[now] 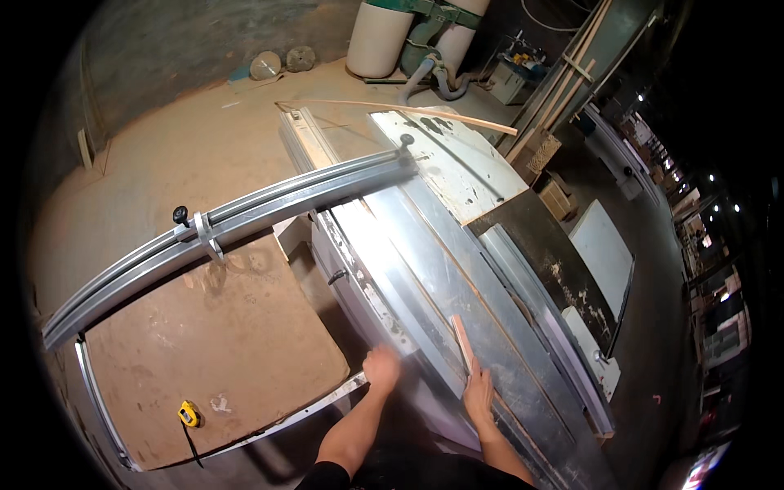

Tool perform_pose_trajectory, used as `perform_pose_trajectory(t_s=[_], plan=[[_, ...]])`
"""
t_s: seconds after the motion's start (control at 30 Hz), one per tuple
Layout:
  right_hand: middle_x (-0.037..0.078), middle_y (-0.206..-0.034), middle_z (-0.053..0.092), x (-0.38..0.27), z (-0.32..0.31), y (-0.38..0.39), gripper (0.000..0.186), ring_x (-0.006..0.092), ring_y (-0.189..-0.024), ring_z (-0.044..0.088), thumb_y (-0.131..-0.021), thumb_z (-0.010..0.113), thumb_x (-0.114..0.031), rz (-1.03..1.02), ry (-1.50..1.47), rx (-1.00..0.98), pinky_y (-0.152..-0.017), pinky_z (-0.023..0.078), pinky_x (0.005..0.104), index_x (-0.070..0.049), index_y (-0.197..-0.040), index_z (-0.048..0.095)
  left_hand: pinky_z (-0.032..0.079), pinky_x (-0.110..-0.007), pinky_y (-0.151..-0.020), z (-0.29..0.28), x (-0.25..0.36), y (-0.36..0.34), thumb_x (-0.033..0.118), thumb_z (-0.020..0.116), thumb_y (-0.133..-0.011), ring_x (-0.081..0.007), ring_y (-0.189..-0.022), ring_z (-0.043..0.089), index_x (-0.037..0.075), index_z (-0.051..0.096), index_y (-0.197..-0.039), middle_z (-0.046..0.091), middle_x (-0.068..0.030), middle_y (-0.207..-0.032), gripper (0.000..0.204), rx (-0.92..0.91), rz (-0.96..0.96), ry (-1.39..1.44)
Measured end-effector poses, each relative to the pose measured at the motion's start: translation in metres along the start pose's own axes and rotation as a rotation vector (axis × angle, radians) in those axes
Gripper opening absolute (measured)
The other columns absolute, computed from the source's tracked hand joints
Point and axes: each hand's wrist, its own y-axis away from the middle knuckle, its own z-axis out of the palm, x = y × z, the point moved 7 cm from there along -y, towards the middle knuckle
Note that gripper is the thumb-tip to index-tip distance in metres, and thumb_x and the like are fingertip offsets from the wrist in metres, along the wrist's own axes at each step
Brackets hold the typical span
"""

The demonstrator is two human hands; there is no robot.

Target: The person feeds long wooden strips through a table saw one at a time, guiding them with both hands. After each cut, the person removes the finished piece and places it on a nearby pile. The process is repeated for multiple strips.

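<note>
Wood strip point(462, 341) lies on the metal table point(510, 347), its far end pointing away from the operator, close to a long seam in the surface. The right hand point(479, 392) pinches the near end of the strip between thumb and fingers. The left hand point(381, 369) is curled and sits at the near edge of the table, beside the end of the pale rail point(322, 402) that borders the brown board point(245, 327). Blur over the left hand is heavy; whether it grips the rail or merely passes close to it cannot be told.

Step in hand, as judged from this view: placing or steadying the strip on the table, with the right hand alone in control of it. The next move would call for the strip to be kept flat and in line with the seam, and for the left hand to stay clear of its path.

The metal fence point(302, 192) spans the far side of the board, well apart from the strip. A yellow tape measure point(189, 414) rests on the board near its left corner.
</note>
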Motion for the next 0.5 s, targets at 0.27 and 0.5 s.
perform_pose_trajectory(t_s=[0.27,0.5], plan=[[0.017,-0.120,0.055,-0.058,-0.077,-0.047,0.047,0.0363,-0.113,0.050,-0.082,0.066,-0.008,-0.216,-0.001,0.256,-0.094,0.038,0.0486,-0.004,-0.128,0.057,0.055,-0.049,-0.067,0.014,0.002,-0.015,0.029,0.047,-0.097,-0.0342,-0.077,0.067,0.006,0.059,-0.086,0.067,-0.0142,-0.081,0.028,0.126,-0.004,0.001],[0.014,-0.110,0.060,-0.158,-0.166,-0.272,0.042,0.0319,-0.109,0.054,-0.080,0.070,-0.014,-0.550,-0.047,0.476,-0.092,0.042,0.0447,-0.005,-0.120,0.061,0.050,-0.058,-0.081,0.028,-0.010,-0.058,0.031,0.038,-0.100,-0.0435,-0.092,0.065,0.002,0.053,-0.099,0.067,-0.0241,-0.095,0.032,-0.217,0.022,0.056]])
